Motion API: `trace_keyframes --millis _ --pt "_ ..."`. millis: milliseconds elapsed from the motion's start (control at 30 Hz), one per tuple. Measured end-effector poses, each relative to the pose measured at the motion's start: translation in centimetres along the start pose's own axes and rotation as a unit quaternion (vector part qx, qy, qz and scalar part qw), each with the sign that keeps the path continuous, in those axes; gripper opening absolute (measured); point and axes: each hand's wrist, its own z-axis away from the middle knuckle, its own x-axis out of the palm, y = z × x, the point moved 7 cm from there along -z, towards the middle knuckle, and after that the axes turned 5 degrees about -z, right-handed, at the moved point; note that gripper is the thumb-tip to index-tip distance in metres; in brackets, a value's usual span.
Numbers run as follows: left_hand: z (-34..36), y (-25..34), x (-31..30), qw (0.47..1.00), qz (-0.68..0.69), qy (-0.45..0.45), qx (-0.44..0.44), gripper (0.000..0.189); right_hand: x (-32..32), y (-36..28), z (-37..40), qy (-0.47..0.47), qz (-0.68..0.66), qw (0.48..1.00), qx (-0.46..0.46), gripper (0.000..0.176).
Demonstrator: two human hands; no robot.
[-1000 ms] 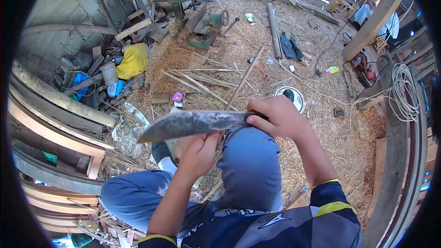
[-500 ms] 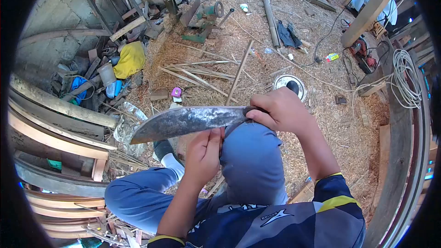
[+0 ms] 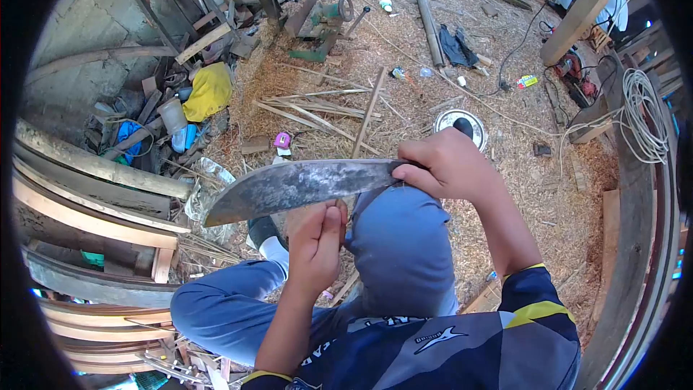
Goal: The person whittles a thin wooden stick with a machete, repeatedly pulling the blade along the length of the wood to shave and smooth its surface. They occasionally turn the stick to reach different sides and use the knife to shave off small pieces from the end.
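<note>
A broad machete [image 3: 299, 186] with a dark, scratched blade lies across the front of my raised knee, its wide rusty tip toward the left. My right hand [image 3: 449, 166] is wrapped around its handle end, with the thumb along the near side. Just below the blade, my left hand [image 3: 314, 245] is closed, thumb upward, by the inner side of the knee. A brownish sliver shows at its fingertips, mostly hidden, and I cannot make out what it is. Blue-grey trousers [image 3: 401, 253] cover the knee under the blade.
Thin wood strips [image 3: 317, 112] and a pink tape measure [image 3: 282, 140] lie on the shavings ahead. A round white lid [image 3: 453, 121] sits beyond my right hand. Curved planks [image 3: 94, 220] are stacked at left; a coiled cable [image 3: 644, 115] hangs at right. Another person [image 3: 613, 9] is at the far right.
My left hand has shifted slightly left and turned, with its thumb still below the blade. The machete and right hand have barely moved; the whole view has shifted a little.
</note>
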Motion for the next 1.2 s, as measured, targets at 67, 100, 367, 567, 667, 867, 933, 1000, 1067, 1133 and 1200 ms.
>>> trace_keyframes --millis 67,100,367,567,667,867,933,1000,1067,1133,1200 --pt "-0.1 0.2 0.3 1.0 0.011 0.009 0.006 0.026 0.0 0.1 0.0 0.008 -0.02 1.0 -0.013 0.042" --pt "0.5 -0.1 0.1 0.999 -0.03 -0.01 0.019 0.026 -0.2 0.2 0.1 0.01 -0.019 1.0 -0.004 0.042" --pt "4.9 -5.4 -1.1 0.999 -0.021 -0.026 -0.041 0.026 -0.6 2.1 1.8 0.009 -0.027 0.999 0.045 0.042" --pt "-0.3 0.0 1.0 1.0 -0.004 -0.009 0.015 0.027 -0.7 0.3 0.5 0.001 -0.018 1.0 -0.001 0.043" --pt "1.0 -0.7 0.9 1.0 -0.017 -0.017 0.011 0.029 -0.7 0.8 0.9 0.015 -0.026 1.0 0.005 0.043" --pt "4.1 -3.9 -0.3 0.999 0.008 -0.036 0.008 0.031 -0.8 2.1 1.8 0.011 -0.011 0.999 0.034 0.044" --pt "3.7 -4.0 0.0 1.0 0.0 -0.026 -0.004 0.031 -0.7 2.0 1.6 0.014 -0.014 0.999 0.029 0.043" --pt "2.7 -3.9 0.3 0.999 -0.012 -0.032 0.011 0.032 -0.6 1.9 1.4 0.016 -0.013 1.0 0.021 0.043" --pt "2.0 -3.1 0.5 0.999 -0.025 -0.032 0.007 0.034 -0.6 1.4 1.2 0.02 -0.02 1.0 0.01 0.043" --pt "3.5 -4.3 0.1 0.999 0.007 -0.044 -0.022 0.034 -0.9 1.3 1.4 0.025 -0.02 0.999 0.014 0.043" --pt "5.0 -5.9 -0.3 0.998 0.03 -0.048 -0.035 0.034 -1.1 1.7 1.9 0.036 -0.012 0.999 0.027 0.043"
